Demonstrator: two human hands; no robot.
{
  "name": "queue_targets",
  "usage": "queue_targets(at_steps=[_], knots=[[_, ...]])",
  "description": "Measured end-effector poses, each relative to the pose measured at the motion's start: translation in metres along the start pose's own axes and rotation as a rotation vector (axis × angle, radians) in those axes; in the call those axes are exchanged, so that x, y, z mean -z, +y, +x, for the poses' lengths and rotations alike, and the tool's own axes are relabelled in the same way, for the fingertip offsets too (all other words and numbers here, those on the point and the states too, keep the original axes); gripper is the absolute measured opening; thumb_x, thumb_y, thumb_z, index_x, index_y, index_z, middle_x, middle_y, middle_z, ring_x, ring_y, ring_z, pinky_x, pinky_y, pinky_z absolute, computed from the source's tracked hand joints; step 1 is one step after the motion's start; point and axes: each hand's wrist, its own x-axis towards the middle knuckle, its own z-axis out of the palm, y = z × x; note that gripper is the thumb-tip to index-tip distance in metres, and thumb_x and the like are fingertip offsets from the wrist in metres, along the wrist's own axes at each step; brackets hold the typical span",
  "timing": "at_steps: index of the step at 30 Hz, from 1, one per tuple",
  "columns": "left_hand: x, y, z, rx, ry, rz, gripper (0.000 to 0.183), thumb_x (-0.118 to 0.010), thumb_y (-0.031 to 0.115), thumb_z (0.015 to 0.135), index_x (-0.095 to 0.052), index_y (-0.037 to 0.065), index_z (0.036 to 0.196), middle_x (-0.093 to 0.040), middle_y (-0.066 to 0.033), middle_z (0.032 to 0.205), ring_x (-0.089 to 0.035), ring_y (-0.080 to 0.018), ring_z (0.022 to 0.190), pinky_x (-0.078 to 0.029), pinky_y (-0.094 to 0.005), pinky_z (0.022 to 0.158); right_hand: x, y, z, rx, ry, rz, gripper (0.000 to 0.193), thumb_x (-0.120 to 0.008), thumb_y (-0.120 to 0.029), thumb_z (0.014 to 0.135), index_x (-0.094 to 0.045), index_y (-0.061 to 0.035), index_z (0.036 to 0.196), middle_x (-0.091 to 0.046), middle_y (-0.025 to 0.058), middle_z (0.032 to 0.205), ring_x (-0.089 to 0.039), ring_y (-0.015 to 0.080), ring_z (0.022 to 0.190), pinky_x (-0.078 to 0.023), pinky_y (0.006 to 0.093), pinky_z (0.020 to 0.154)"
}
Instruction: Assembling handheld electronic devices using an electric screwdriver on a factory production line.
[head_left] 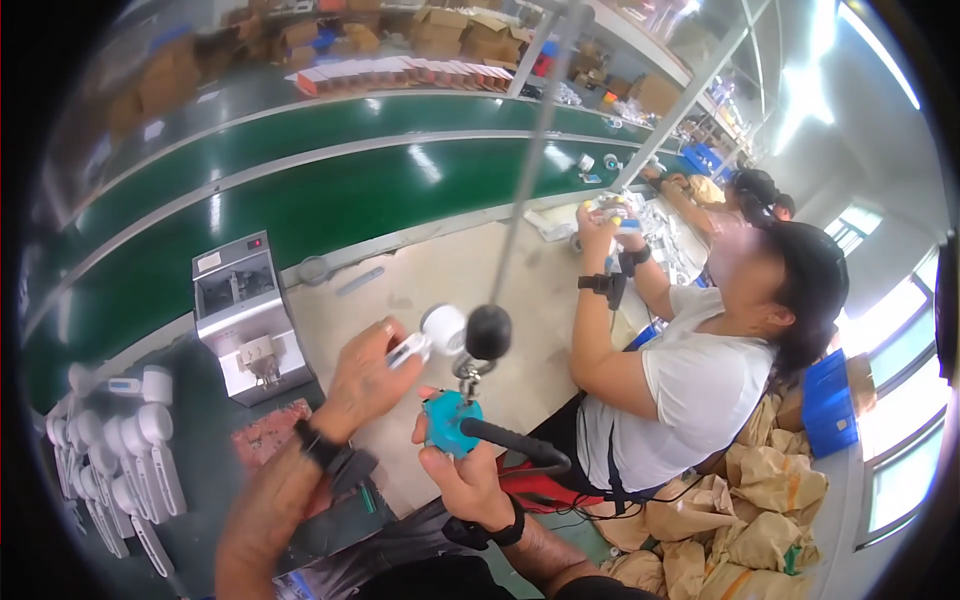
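My left hand [362,378] is closed around the handle of a white measuring spoon [442,328] with a round head, held over the pale work surface. Beside it, my right hand [468,488] grips a teal electric screwdriver [448,424]. The screwdriver hangs by a metal hook below a black ball [489,332] on a cord, and a black cable [520,445] curves off its top. Its tip is hidden from this angle. Left of my left hand stands a grey metal screw feeder [250,325].
Several white measuring spoons [130,440] lie piled at the far left. A reddish block [270,435] rests near my left forearm. Green conveyor [330,195] runs behind the table. On the right a co-worker in a white shirt [665,385] handles parts; brown sacks [760,490] lie behind.
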Motion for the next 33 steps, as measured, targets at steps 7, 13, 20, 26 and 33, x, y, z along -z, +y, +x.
queue_targets(at_steps=[7,13,20,26,33], knots=[[0.075,0.013,-0.096,-0.209,0.144,0.3,0.017,-0.076,0.012,0.077,-0.063,0.006,0.087,-0.057,-0.0118,0.079,-0.06,-0.032,0.071,-0.048,-0.0412,0.063,-0.023,0.007,0.023,-0.006,-0.182,0.032,0.055,-0.054,-0.032,0.098,-0.043,0.0046,0.137,-0.058,0.0081,0.097,-0.054,0.0144,0.09,-0.044,0.0316,0.084],[0.094,-0.029,-0.13,-0.164,0.078,0.278,0.022,-0.077,0.012,0.077,-0.067,0.004,0.096,-0.062,-0.0119,0.092,-0.062,-0.0327,0.094,-0.051,-0.041,0.085,-0.057,-0.006,0.02,-0.037,-0.055,0.244,0.079,-0.052,-0.06,0.095,-0.043,0.0103,0.132,-0.06,0.0125,0.091,-0.06,0.0241,0.081,-0.048,0.0365,0.075],[0.102,-0.038,-0.14,-0.233,0.107,0.219,0.023,-0.077,0.011,0.078,-0.066,0.003,0.096,-0.062,-0.0111,0.091,-0.061,-0.0333,0.088,-0.05,-0.0425,0.083,-0.085,-0.024,0.026,-0.097,-0.107,0.293,0.081,-0.053,-0.071,0.088,-0.05,0.0031,0.12,-0.054,0.0068,0.077,-0.055,0.0204,0.071,-0.044,0.0333,0.066],[0.111,-0.053,-0.146,-0.099,0.072,0.123,0.025,-0.075,0.021,0.082,-0.066,0.004,0.098,-0.062,-0.0123,0.096,-0.059,-0.0338,0.094,-0.047,-0.0433,0.089,-0.109,-0.029,0.079,-0.026,-0.25,0.458,0.069,-0.054,-0.07,0.089,-0.054,-0.0025,0.107,-0.049,0.0024,0.069,-0.049,0.0159,0.063,-0.041,0.0315,0.061],[0.117,-0.052,-0.155,-0.171,0.121,0.31,0.046,-0.076,0.028,0.08,-0.062,0.004,0.117,-0.059,-0.0118,0.108,-0.056,-0.0322,0.099,-0.047,-0.0429,0.088,-0.173,-0.013,0.143,0.153,-0.223,0.216,0.051,-0.056,-0.048,0.099,-0.056,0.0025,0.106,-0.054,0.0056,0.071,-0.055,0.0171,0.064,-0.046,0.0321,0.061]])
